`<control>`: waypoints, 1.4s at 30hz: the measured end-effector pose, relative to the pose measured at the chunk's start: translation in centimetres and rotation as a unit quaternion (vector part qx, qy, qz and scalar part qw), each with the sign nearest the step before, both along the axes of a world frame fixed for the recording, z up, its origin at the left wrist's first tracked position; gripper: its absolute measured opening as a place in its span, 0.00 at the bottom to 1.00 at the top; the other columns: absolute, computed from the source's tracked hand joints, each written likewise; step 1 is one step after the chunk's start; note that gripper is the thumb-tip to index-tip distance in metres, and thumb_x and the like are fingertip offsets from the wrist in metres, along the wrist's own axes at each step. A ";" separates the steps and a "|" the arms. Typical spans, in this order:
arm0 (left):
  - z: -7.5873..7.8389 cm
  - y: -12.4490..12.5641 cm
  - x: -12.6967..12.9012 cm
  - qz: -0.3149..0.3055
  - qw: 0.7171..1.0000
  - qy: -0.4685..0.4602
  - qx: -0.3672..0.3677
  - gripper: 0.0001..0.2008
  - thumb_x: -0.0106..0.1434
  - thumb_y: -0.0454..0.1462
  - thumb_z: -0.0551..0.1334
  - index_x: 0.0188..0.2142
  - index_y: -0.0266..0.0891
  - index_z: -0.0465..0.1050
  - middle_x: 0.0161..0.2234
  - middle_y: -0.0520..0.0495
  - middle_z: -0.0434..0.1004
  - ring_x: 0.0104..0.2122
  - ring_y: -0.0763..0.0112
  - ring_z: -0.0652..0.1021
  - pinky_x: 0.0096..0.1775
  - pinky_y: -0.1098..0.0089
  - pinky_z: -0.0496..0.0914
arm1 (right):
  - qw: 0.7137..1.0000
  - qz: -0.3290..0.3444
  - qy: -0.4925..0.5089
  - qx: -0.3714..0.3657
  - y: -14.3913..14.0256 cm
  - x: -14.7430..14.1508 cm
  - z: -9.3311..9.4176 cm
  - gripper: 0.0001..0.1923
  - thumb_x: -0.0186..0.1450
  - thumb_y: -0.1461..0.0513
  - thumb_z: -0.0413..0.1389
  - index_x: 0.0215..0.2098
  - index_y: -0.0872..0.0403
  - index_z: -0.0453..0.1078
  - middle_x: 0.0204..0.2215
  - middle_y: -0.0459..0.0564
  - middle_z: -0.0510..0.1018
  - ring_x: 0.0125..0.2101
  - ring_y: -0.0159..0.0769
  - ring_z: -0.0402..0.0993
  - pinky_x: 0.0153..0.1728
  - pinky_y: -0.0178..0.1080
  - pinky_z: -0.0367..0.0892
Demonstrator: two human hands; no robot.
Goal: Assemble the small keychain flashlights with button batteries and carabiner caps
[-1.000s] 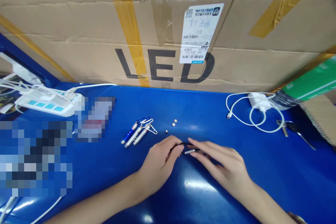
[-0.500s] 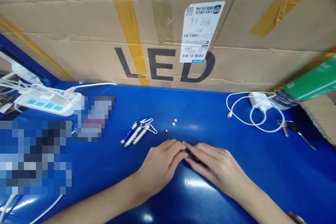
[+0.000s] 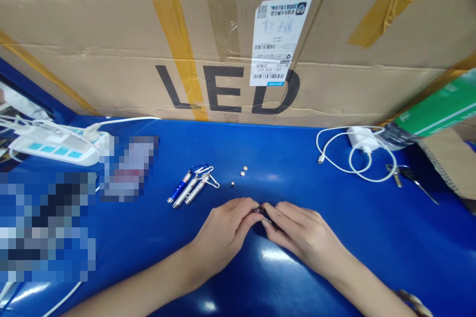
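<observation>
My left hand [image 3: 230, 225] and my right hand [image 3: 303, 228] meet above the table, fingers closed. Between their fingertips is a small black object [image 3: 263, 214] with a shiny edge; most of it is covered, so its kind does not show. Beyond the hands, to the left, lie three small keychain penlights with clips: a blue penlight [image 3: 180, 188] and two silver ones, the middle penlight [image 3: 187, 192] and the right penlight [image 3: 197, 189]. Two small silver button cells [image 3: 243, 174] rest past my fingertips. Nearer to them is another tiny metal piece [image 3: 232, 184].
A large cardboard box [image 3: 320, 59] marked LED walls off the back of the blue table [image 3: 208, 143]. At left are a power strip [image 3: 69, 146] and a blurred-out flat item [image 3: 132, 168]. To the right lie a charger with white cable [image 3: 362, 137] and keys [image 3: 411, 176].
The whole view has shifted slightly, so things sit a little further left. My hands stay together on the black object, and slightly more of it shows between the fingertips.
</observation>
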State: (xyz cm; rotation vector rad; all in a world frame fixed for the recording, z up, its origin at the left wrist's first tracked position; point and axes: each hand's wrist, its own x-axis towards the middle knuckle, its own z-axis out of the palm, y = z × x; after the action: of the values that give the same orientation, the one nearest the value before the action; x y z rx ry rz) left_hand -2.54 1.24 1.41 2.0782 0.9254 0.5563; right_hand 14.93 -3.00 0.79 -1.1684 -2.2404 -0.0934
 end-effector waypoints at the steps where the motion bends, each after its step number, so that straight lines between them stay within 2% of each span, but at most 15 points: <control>1: 0.0 -0.1 0.0 0.000 1.000 0.000 -0.003 0.11 0.66 0.34 0.48 0.28 0.39 0.63 0.25 0.53 0.68 0.25 0.73 0.70 0.29 0.74 0.63 | 1.000 -0.003 0.006 -0.001 -0.1 0.0 0.0 0.14 0.69 0.64 0.46 0.38 0.64 0.71 0.20 0.49 0.72 0.19 0.31 0.68 0.19 0.33 0.64; 6: -0.3 -0.4 0.0 -0.003 1.000 -0.003 -0.022 0.07 0.65 0.33 0.52 0.31 0.40 0.65 0.28 0.53 0.72 0.28 0.72 0.73 0.32 0.75 0.65 | 0.999 -0.018 0.037 -0.017 0.0 0.2 0.2 0.15 0.70 0.64 0.44 0.37 0.64 0.71 0.20 0.49 0.71 0.19 0.30 0.68 0.20 0.32 0.64; 10: -0.1 -0.4 0.1 0.000 0.999 -0.014 -0.032 0.05 0.65 0.33 0.53 0.33 0.40 0.66 0.26 0.54 0.71 0.26 0.73 0.72 0.30 0.75 0.64 | 0.996 -0.039 0.069 -0.034 0.2 0.4 0.4 0.15 0.70 0.63 0.44 0.39 0.61 0.71 0.20 0.47 0.71 0.19 0.28 0.66 0.21 0.30 0.64; 15: 0.2 -0.4 0.2 0.003 0.999 -0.031 -0.021 0.11 0.65 0.34 0.52 0.26 0.39 0.65 0.23 0.54 0.68 0.24 0.75 0.70 0.28 0.76 0.62 | 0.993 -0.037 0.098 -0.046 0.0 0.6 0.3 0.12 0.69 0.63 0.47 0.39 0.61 0.71 0.22 0.48 0.71 0.21 0.28 0.66 0.23 0.31 0.64; 18: 0.2 -0.5 0.2 0.007 0.998 -0.035 -0.058 0.05 0.64 0.35 0.55 0.32 0.39 0.67 0.23 0.55 0.68 0.24 0.74 0.70 0.27 0.76 0.62 | 0.994 -0.026 0.093 -0.049 -0.2 0.6 0.3 0.12 0.69 0.64 0.47 0.41 0.62 0.71 0.23 0.49 0.71 0.22 0.30 0.67 0.24 0.31 0.65; 20: 0.2 -0.5 0.2 0.010 0.996 -0.035 -0.083 0.04 0.64 0.36 0.55 0.36 0.40 0.67 0.24 0.55 0.68 0.24 0.74 0.69 0.26 0.76 0.62 | 0.995 -0.021 0.087 -0.049 -0.2 0.5 0.2 0.11 0.69 0.65 0.47 0.42 0.62 0.70 0.24 0.49 0.72 0.23 0.30 0.68 0.25 0.32 0.65; 26: 0.3 -0.4 0.2 0.008 0.997 -0.035 -0.074 0.08 0.65 0.35 0.53 0.28 0.39 0.65 0.21 0.56 0.65 0.22 0.75 0.67 0.25 0.75 0.60 | 0.996 -0.013 0.078 -0.047 -0.1 0.4 0.2 0.11 0.69 0.65 0.47 0.43 0.62 0.69 0.26 0.51 0.74 0.24 0.31 0.69 0.25 0.33 0.66; 32: 0.5 -0.2 0.3 0.001 0.999 -0.024 -0.049 0.14 0.64 0.33 0.53 0.21 0.39 0.60 0.20 0.56 0.64 0.21 0.75 0.67 0.26 0.75 0.60 | 0.996 0.002 0.073 -0.055 0.0 0.4 0.3 0.12 0.70 0.64 0.45 0.46 0.61 0.66 0.28 0.51 0.75 0.27 0.32 0.71 0.25 0.32 0.67; 34: 0.4 -0.2 0.3 -0.009 0.999 -0.007 -0.041 0.13 0.64 0.33 0.55 0.22 0.38 0.64 0.20 0.56 0.66 0.22 0.75 0.69 0.27 0.75 0.62 | 0.996 0.000 0.079 -0.051 -0.1 0.4 0.3 0.12 0.70 0.64 0.45 0.47 0.61 0.66 0.29 0.52 0.75 0.27 0.32 0.71 0.26 0.32 0.67; 37: 0.1 -0.4 0.4 -0.025 0.999 0.027 -0.020 0.06 0.64 0.34 0.57 0.31 0.41 0.72 0.23 0.55 0.72 0.24 0.73 0.72 0.29 0.75 0.65 | 0.995 -0.021 0.092 -0.044 -0.1 0.6 0.2 0.11 0.70 0.65 0.46 0.47 0.59 0.66 0.29 0.51 0.75 0.26 0.31 0.70 0.26 0.32 0.67; 39: -0.2 -0.4 0.3 -0.017 0.998 0.052 0.022 0.04 0.63 0.35 0.59 0.35 0.42 0.73 0.26 0.54 0.75 0.26 0.72 0.74 0.31 0.74 0.67 | 0.994 -0.051 0.085 -0.052 0.0 0.8 0.2 0.12 0.70 0.64 0.46 0.48 0.59 0.66 0.29 0.51 0.74 0.26 0.31 0.70 0.26 0.32 0.67; 42: -0.7 -0.2 0.1 -0.006 0.986 0.106 0.128 0.03 0.63 0.36 0.60 0.36 0.40 0.72 0.29 0.52 0.77 0.31 0.67 0.75 0.35 0.70 0.69 | 0.992 -0.092 0.056 -0.068 0.2 1.0 0.2 0.15 0.71 0.61 0.44 0.51 0.60 0.66 0.28 0.51 0.73 0.27 0.32 0.71 0.27 0.33 0.68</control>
State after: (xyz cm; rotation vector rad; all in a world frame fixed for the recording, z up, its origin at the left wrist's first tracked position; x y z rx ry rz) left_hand -2.47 1.01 0.69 2.4081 1.0038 0.4746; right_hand 15.96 -2.76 1.02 -1.4171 -2.0629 0.0508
